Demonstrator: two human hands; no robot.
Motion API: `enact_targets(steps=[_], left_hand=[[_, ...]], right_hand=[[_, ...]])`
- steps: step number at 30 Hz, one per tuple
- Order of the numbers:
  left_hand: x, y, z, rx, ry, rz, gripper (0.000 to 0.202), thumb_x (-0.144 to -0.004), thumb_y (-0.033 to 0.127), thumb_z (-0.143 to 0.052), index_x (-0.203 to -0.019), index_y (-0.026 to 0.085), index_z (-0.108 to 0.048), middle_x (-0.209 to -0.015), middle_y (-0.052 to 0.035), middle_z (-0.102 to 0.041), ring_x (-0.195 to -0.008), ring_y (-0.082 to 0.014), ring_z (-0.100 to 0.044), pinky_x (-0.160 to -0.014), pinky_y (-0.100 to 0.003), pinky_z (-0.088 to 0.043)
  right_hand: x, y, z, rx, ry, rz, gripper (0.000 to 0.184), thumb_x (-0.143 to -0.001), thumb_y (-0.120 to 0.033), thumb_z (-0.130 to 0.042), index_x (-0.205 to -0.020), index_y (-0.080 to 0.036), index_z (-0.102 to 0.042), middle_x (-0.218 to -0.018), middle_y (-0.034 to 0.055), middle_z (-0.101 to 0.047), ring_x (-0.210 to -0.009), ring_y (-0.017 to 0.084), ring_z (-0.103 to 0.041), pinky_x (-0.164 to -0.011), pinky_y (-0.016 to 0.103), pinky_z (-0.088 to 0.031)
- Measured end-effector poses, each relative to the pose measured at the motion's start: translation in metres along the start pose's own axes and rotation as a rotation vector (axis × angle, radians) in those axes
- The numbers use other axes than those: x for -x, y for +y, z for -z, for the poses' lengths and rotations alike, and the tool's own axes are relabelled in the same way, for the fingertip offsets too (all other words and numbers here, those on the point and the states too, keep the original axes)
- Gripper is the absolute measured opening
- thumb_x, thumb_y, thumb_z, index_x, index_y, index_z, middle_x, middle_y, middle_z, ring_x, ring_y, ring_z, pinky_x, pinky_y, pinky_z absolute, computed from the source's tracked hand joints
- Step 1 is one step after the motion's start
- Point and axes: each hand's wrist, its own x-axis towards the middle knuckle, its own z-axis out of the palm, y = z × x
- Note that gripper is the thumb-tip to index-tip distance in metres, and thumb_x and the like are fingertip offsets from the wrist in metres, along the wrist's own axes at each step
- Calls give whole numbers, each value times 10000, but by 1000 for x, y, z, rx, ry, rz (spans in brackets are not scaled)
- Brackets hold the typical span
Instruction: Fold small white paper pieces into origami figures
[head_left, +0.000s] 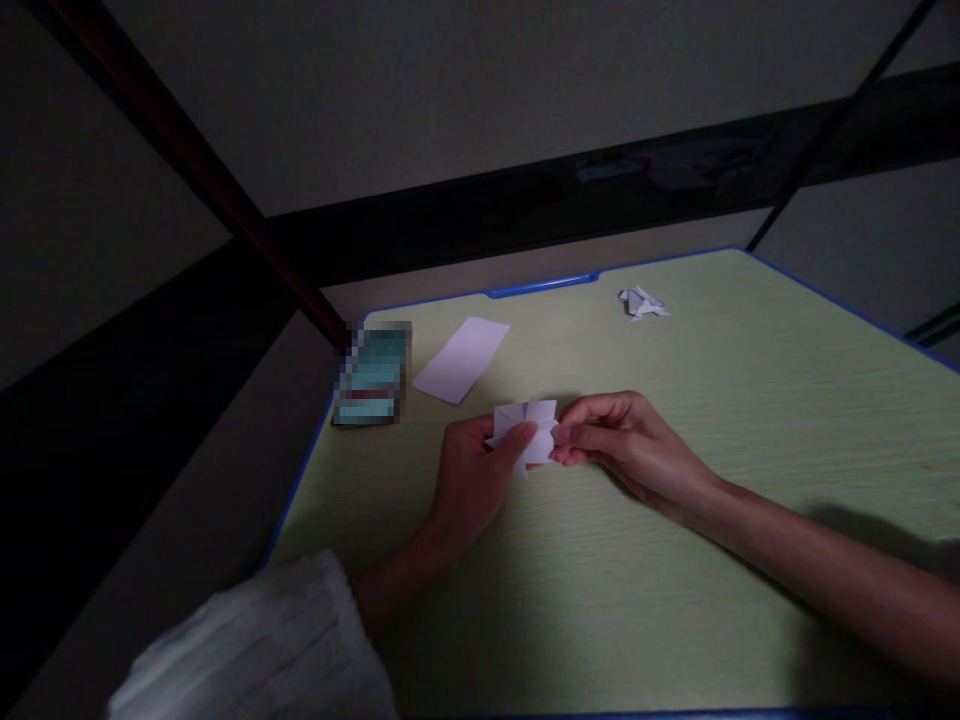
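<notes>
Between my hands is a small piece of folded white paper [541,447], with flaps and creases showing and a thin point sticking out at its lower edge. My left hand [480,470] grips it from the left, thumb pressed flat across its middle and fingers mostly hidden behind. From the right, my right hand [619,440] pinches the paper's right edge between thumb and fingertips. The paper is held just over the table, near its middle.
On the pale green table [750,400] with a blue rim lies a white paper sheet [462,360]. A blurred-out phone-like rectangle [373,375] is at the left edge. A folded paper figure [643,302] stands at the back, right of a blue handle [544,286].
</notes>
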Motion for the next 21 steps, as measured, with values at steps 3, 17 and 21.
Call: enact_targets(steps=[3, 17, 21], left_hand=[[1, 0, 0, -5, -2, -13, 191, -631, 261, -600, -516, 110, -619, -485, 13, -598, -456, -87, -501, -447, -178, -360], [3, 5, 4, -44, -94, -41, 188, -626, 258, -586, -539, 95, -619, -457, 20, -543, -417, -64, -421, -399, -167, -301], [4, 7, 4, -25, -138, -29, 182, -635, 255, -581, -553, 100, -628, -485, 5, -574, -418, -70, -440, -403, -175, -311]], right_hand=[[0, 1, 1, 23, 10, 4, 63, -541, -118, -690, -520, -112, -630, -477, -7, -621, -442, 43, -550, -468, 133, -437], [-1, -9, 0, 271, -135, -7, 185, -630, -234, -649, -567, -127, -512, -455, -46, -513, -401, 33, -455, -391, 152, -364], [-1, -7, 2, 295, -200, 43, 220, -658, -269, -634, -550, -124, -508, -434, -54, -477, -369, 23, -416, -364, 154, -327]])
